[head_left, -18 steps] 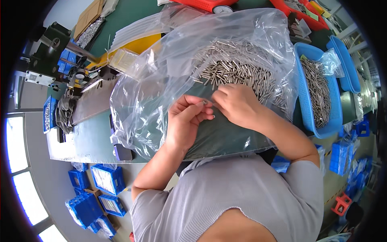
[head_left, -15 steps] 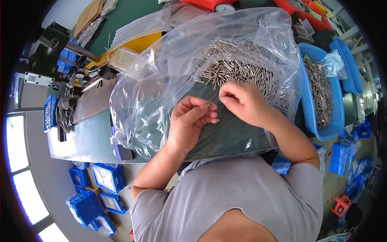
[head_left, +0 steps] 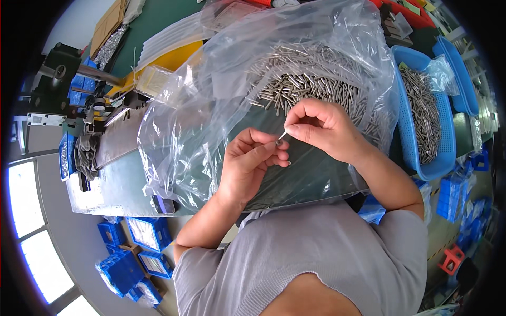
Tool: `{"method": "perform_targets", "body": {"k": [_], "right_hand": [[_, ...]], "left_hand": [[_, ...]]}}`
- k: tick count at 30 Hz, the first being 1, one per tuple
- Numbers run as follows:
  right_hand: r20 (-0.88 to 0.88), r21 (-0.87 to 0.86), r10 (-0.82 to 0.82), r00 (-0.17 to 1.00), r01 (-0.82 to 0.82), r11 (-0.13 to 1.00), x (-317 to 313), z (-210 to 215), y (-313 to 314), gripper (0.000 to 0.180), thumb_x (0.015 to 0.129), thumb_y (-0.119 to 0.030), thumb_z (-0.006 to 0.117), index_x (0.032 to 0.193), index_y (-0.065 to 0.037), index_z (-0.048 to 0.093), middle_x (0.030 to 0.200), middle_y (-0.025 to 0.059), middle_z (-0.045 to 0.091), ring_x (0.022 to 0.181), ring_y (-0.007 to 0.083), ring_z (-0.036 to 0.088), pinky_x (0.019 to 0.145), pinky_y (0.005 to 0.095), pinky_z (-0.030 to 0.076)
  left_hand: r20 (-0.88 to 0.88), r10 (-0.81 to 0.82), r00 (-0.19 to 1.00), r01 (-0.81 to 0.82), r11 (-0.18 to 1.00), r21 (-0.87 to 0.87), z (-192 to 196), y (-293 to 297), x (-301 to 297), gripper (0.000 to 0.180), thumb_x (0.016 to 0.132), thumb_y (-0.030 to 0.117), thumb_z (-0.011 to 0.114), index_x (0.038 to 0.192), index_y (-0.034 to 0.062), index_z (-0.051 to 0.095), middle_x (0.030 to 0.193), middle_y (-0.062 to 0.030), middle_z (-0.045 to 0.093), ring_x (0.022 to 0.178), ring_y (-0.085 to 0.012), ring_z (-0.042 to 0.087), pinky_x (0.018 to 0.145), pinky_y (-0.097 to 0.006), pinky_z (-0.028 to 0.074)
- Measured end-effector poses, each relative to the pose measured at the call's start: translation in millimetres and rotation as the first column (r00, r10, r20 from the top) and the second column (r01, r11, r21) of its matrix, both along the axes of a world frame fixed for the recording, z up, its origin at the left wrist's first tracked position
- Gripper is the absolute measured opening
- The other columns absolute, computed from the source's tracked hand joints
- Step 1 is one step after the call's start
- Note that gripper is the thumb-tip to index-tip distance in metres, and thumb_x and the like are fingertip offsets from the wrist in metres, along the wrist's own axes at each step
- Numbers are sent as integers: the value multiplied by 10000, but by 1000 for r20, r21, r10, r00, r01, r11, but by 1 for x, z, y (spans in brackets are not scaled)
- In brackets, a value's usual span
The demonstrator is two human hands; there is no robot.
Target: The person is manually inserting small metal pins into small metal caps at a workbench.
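My left hand [head_left: 252, 160] pinches a small metal ring-like part [head_left: 279, 142] between thumb and forefinger. From the upper right, my right hand [head_left: 322, 129] grips a thin metal pin [head_left: 283, 135] by one end; its other end meets the small part, though whether it sits inside cannot be made out. Both hands are over a large clear plastic bag [head_left: 195, 116] spread on the green table. Just beyond my hands lies a heap of slim metal pins [head_left: 305, 87] in the bag, partly under its film.
On the right stands a blue basket [head_left: 447, 134] full of metal pins, with another blue basket [head_left: 464, 95] beside it. A dark bench press [head_left: 58, 73] occupies the left side. A phone-like object [head_left: 163, 204] lies by the front edge. Blue crates [head_left: 121, 271] are stacked on the floor.
My right hand has come to my left fingertips, and a thin pin now shows between them. My left hand keeps its pinch. The whole view has shifted slightly.
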State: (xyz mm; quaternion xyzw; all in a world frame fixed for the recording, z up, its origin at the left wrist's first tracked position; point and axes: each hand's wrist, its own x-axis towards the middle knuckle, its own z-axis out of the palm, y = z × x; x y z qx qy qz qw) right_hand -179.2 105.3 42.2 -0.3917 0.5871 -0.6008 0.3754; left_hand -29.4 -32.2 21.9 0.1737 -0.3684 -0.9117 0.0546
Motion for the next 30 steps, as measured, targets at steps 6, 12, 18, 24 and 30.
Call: {"method": "perform_targets", "body": {"k": [6,12,18,24,30], "right_hand": [[48,-12,-9,999,10,1000,2,4,1,58,860,-49,591,878,5,600,810,32,626,753,82,598,687,223,477],[24,66,37,999,-38,997,7,3,-3,58,851,-42,599,829,9,613,810,43,632,759,91,610,684,228,485],[-23,73,49,999,-47,996,7,-7,-4,63,825,-46,634,803,13,639,772,44,638,741,92,609,678,231,484],[-63,109,28,998,-21,994,8,-7,-3,52,818,-49,651,807,-5,625,777,7,578,720,66,557,647,223,450],[362,-26,-25,932,37,999,-23,5,4,162,865,-183,523,896,-27,556,858,64,572,781,138,570,689,273,485]], "left_hand": [[-5,11,1000,-11,1000,6,0,1,1,76,899,11,513,961,-21,542,933,-174,644,796,-217,655,728,-334,550],[-25,4,1000,-4,1000,3,0,1,2,64,897,10,521,948,-21,545,919,-167,646,799,-222,658,729,-341,553],[-14,3,1000,-4,999,-31,-2,2,2,54,891,3,533,933,-30,542,886,-155,646,783,-224,661,721,-342,557],[14,12,1000,-11,998,-63,1,3,1,50,886,-5,530,924,-36,537,895,-162,644,782,-226,659,727,-340,555],[9,37,999,-36,998,-48,2,2,1,38,877,-16,519,909,-31,531,920,-181,642,775,-222,651,730,-341,550]]}}
